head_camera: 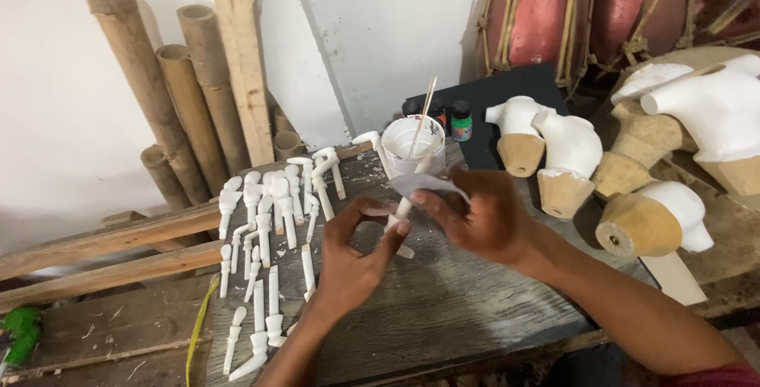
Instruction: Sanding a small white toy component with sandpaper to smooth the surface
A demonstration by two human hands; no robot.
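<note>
Both hands' fingers pinch, seemingly, one white limb (400, 217) over plank table (443, 308) (bamboo (182, 94) behind).

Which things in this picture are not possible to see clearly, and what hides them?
- Head view: the white piece between the left hand and right hand is mostly covered by fingers and a grey sheet.
- Contents of the white cup: hidden by its rim.
- Green object: cut by the left edge.
- Small bottles: too small to tell.

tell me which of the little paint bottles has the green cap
The rightmost small bottle, standing just right of the white cup. Its cap is green; the bottles beside it have dark caps.
</note>
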